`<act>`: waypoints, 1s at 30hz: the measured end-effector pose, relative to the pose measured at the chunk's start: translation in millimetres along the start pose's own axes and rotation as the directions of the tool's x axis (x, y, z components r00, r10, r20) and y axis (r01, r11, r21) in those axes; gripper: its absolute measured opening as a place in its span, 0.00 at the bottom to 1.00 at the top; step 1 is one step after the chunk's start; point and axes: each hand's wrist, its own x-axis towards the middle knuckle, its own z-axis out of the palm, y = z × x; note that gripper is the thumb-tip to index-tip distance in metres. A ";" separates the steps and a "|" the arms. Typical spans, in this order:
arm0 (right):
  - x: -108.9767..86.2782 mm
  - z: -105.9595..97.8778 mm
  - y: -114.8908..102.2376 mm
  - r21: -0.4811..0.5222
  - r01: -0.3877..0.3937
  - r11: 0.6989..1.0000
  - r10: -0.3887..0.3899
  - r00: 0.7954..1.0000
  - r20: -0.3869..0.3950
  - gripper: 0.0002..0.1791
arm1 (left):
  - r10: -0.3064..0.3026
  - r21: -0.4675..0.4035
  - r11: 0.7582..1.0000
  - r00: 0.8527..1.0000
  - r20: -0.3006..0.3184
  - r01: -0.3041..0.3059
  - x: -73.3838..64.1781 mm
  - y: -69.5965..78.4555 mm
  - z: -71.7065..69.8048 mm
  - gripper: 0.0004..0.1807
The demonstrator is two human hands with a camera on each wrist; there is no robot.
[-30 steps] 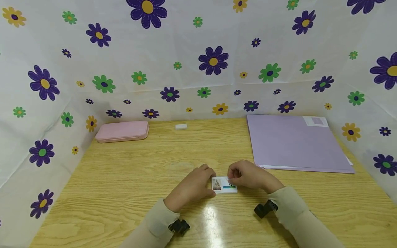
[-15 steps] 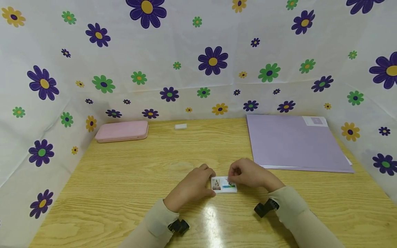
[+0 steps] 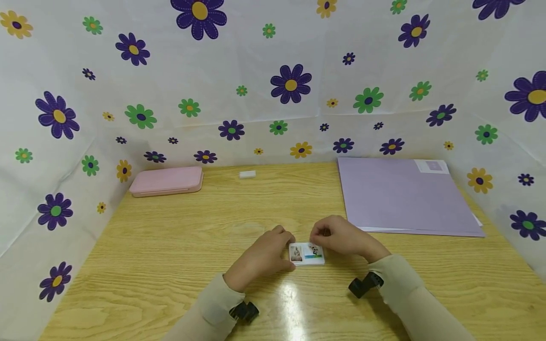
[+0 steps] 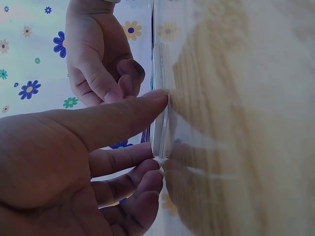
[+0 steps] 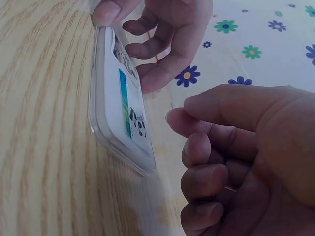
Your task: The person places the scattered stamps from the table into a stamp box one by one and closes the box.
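A small card-sized white case (image 3: 306,254) with clear rounded edges lies flat on the table. It bears a brownish picture at its left end, and a blue-green strip and a black-and-white panda picture (image 5: 138,123) at its right. My left hand (image 3: 263,255) holds the left end, with the thumb (image 4: 147,105) on the near edge and fingers at the far edge. Beside the panda picture hovers my right hand (image 3: 341,238), its fingers curled and the thumb meeting the index fingertip. In the right wrist view, a gap separates those fingertips from the case, and nothing shows between them.
At the back left lies a pink pencil case (image 3: 167,181). A white eraser-like block (image 3: 247,174) sits near the back edge. Lilac folder sheets (image 3: 405,196) cover the back right. A faint clear film (image 3: 247,229) lies beyond my left hand. Flowered cloth (image 3: 239,57) encloses the table.
My right hand has drawn slightly back from the case, uncovering more of the panda picture. My left hand keeps its hold, and the head view has shifted a little.
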 end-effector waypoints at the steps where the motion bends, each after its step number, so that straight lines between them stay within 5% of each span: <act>1: 0.3 0.2 -0.1 -0.001 0.000 1.000 0.000 1.000 -0.006 0.07 | 0.000 -0.002 1.000 1.000 0.000 0.000 -0.4 0.3 -0.5 0.28; 15: 8.9 5.3 -7.6 0.008 -0.002 1.000 0.002 0.998 -0.060 0.07 | -0.024 -0.070 0.997 0.999 -0.025 0.022 -4.1 1.7 -11.1 0.31; 20: 14.3 7.2 -15.0 -0.024 0.006 1.000 -0.009 0.993 -0.116 0.07 | -0.040 -0.030 0.999 0.997 -0.066 0.038 -5.9 -1.3 -17.6 0.29; 30: 25.7 13.0 -28.1 -0.023 0.037 0.999 -0.040 0.985 -0.168 0.17 | -0.063 -0.027 0.998 0.989 -0.133 0.060 -13.8 -12.4 -32.2 0.27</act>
